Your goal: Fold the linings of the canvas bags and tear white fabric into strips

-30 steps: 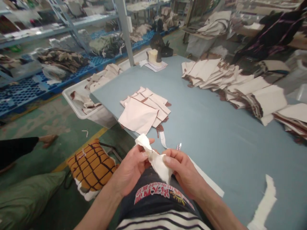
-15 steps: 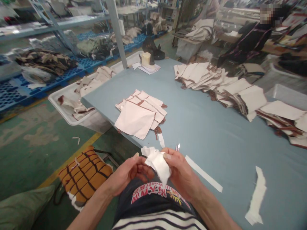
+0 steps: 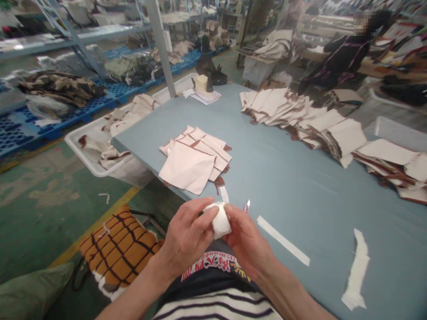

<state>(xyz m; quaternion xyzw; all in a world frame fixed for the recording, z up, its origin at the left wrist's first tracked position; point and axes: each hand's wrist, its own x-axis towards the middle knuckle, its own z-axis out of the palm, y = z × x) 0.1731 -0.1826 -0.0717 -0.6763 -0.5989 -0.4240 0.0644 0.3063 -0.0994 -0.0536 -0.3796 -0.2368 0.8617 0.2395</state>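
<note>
Blue-grey bench point(image 3: 300, 186) fills frame right; lower centre, both hands point(image 3: 187, 233) point(image 3: 247, 238) grip that white scrap point(image 3: 222, 223), just gone from floppy to compact, so probably easier handling.

A mustard-yellow fabric cushion point(image 3: 122, 249) with a black grid sat near a white plastic tub point(image 3: 133, 174) of cream-and-brown cloth point(image 3: 142, 106); blue lattice pallets point(image 3: 13, 135) lay beyond the green floor point(image 3: 36, 171).

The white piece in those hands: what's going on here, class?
A person's left hand and right hand hold a bunched white piece between them by the near edge of a blue-grey table. Beyond the hands, brown-edged cream cloth pieces lie in a pile; a straight white strip and a ragged white strip lie to the right.
</note>
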